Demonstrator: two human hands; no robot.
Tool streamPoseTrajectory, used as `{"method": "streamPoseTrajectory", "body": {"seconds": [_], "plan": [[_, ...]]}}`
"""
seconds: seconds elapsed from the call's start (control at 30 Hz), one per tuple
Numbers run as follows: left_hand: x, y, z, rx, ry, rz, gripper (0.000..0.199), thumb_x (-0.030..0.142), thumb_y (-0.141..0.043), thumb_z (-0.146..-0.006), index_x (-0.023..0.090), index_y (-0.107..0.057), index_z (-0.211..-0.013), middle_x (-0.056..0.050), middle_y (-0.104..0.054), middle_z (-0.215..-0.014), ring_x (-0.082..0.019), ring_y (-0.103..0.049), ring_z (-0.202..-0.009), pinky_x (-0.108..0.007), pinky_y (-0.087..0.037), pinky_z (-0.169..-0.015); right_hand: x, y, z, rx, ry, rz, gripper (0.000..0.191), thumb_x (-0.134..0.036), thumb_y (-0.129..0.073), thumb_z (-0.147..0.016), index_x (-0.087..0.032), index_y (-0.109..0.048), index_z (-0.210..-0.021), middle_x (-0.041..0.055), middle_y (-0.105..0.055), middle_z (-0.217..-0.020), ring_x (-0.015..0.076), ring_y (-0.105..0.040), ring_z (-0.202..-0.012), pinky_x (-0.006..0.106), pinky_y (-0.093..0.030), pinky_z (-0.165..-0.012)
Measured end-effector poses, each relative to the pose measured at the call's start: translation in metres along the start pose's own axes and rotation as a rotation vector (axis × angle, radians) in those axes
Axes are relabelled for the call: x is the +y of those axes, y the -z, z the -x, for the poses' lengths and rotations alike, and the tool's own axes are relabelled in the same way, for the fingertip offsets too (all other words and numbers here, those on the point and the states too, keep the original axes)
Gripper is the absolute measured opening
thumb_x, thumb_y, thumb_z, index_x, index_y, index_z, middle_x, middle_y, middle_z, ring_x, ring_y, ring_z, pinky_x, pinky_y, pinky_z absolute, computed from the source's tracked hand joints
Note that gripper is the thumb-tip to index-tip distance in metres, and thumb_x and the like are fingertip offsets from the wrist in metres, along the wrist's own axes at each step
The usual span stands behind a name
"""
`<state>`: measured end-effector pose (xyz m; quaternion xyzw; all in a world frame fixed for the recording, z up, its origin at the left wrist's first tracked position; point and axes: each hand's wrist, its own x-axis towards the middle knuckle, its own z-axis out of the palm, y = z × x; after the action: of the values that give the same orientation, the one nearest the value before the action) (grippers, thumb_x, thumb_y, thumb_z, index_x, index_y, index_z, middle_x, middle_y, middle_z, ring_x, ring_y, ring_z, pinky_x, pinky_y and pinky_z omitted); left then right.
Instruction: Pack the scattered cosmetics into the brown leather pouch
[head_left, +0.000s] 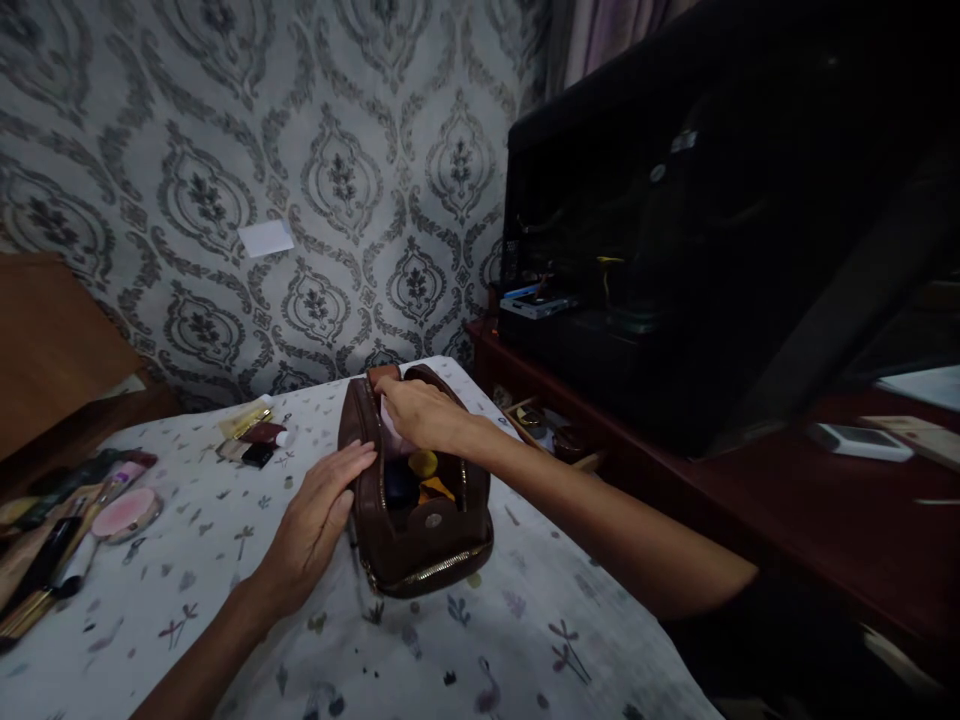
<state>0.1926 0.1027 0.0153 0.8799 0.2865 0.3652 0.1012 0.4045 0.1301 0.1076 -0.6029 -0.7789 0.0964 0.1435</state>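
A brown toiletry bag (420, 540) with gold zips lies unzipped on the patterned cloth. My left hand (319, 515) rests against its left side, fingers stretched out and holding nothing. At the bag's far end, my right hand (420, 410) reaches into the opening with its fingers curled down. A pale pink item (394, 430) shows just below those fingers; whether they grip it is hard to make out. Inside the bag are a round yellow thing (422, 463), an orange-yellow piece (436, 490) and something dark blue (400, 482).
Left on the cloth (247, 600) lie a pink compact (127, 515), brushes and tubes (64, 545), and a smaller group of cosmetics (259, 435). An open drawer (551, 430) holds small items. A large black case (637, 250) stands on the dark red desk (810, 520) at right.
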Motion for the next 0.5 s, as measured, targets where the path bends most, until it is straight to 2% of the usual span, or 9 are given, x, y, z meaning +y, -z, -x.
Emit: {"method": "streamPoseTrajectory", "body": {"seconds": [0.1,0.23,0.33,0.43,0.5], "plan": [[-0.0008,0.0000,0.0005,-0.007,0.011,0.004,0.040,0.026,-0.035,-0.104,0.030,-0.049,-0.141,-0.002,-0.050,-0.150,-0.020,-0.043,-0.141,-0.039,-0.034,-0.119,0.0006,-0.0010,-0.0042,0.020,0.016,-0.013,0.040,-0.015,-0.047,-0.093,-0.022,-0.058,-0.131,0.0148,-0.067,-0.127,0.0292,-0.065,-0.115,0.033,-0.049,-0.086],[-0.0022,0.0002,0.0010,-0.020,0.018,0.012,0.041,0.027,-0.034,-0.104,0.031,-0.048,-0.142,-0.002,-0.048,-0.152,-0.020,-0.041,-0.142,-0.040,-0.032,-0.120,-0.0036,0.0028,-0.0058,-0.004,-0.038,-0.010,0.038,-0.012,-0.052,-0.088,-0.016,-0.064,-0.124,0.0161,-0.069,-0.123,0.0282,-0.065,-0.115,0.029,-0.050,-0.085],[-0.0022,0.0003,0.0006,-0.021,0.012,0.012,0.040,0.027,-0.035,-0.104,0.031,-0.048,-0.142,-0.001,-0.048,-0.152,-0.019,-0.041,-0.142,-0.039,-0.032,-0.120,-0.0072,0.0051,-0.0050,-0.023,-0.078,-0.005,0.033,-0.013,-0.054,-0.086,-0.012,-0.069,-0.116,0.0184,-0.072,-0.115,0.0285,-0.069,-0.108,0.027,-0.051,-0.077],[-0.0010,0.0004,-0.0002,-0.017,0.004,0.012,0.040,0.027,-0.035,-0.104,0.030,-0.049,-0.141,-0.002,-0.049,-0.151,-0.019,-0.041,-0.142,-0.039,-0.033,-0.120,-0.0074,0.0038,-0.0049,-0.054,-0.097,-0.007,0.028,-0.018,-0.053,-0.088,-0.009,-0.072,-0.107,0.0183,-0.076,-0.099,0.0269,-0.073,-0.093,0.026,-0.051,-0.067],[-0.0001,0.0008,-0.0009,-0.019,-0.002,0.011,0.040,0.027,-0.035,-0.104,0.030,-0.048,-0.142,-0.002,-0.050,-0.151,-0.019,-0.041,-0.142,-0.039,-0.033,-0.120,-0.0062,0.0025,-0.0052,-0.060,-0.095,-0.001,0.028,-0.020,-0.052,-0.090,-0.009,-0.073,-0.106,0.0182,-0.076,-0.095,0.0260,-0.074,-0.088,0.025,-0.051,-0.065]]}}
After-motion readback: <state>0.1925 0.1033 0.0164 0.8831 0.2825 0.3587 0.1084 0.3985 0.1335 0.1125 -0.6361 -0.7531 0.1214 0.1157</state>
